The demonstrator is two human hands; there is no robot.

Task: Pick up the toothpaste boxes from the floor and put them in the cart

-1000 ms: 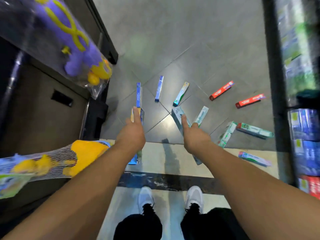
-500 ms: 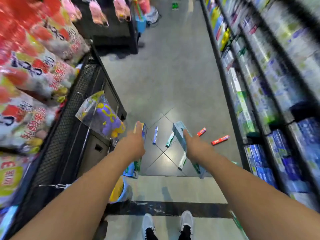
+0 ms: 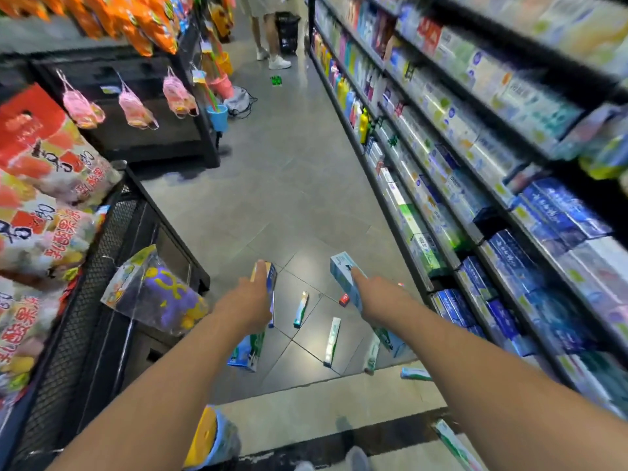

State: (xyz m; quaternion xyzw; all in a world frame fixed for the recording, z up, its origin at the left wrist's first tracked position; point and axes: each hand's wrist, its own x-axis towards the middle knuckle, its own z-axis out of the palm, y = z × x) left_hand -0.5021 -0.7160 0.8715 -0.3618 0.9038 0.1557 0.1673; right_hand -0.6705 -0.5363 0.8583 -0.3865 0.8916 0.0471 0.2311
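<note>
My left hand (image 3: pixel 244 305) grips a blue and green toothpaste box (image 3: pixel 247 350) held upright in front of me. In my right hand (image 3: pixel 379 302) is a light blue toothpaste box (image 3: pixel 343 275), tilted with its top end away from me. Several more toothpaste boxes lie on the grey tiled floor between and below my hands: a teal one (image 3: pixel 301 309), a white and green one (image 3: pixel 332 341), a red one (image 3: pixel 344 299), and one (image 3: pixel 415 373) by my right forearm. No cart is clearly in view.
Black shelves (image 3: pixel 441 212) packed with toothpaste and bottles run along the right. A black mesh rack (image 3: pixel 102 239) with snack bags and a bagged purple toy (image 3: pixel 159 294) stands on the left. Another person's legs (image 3: pixel 272 39) and a black basket (image 3: pixel 288 30) are far down the aisle.
My view has lifted from the floor to down the aisle. Both hands still hold their boxes, now raised higher above the boxes left on the floor.
</note>
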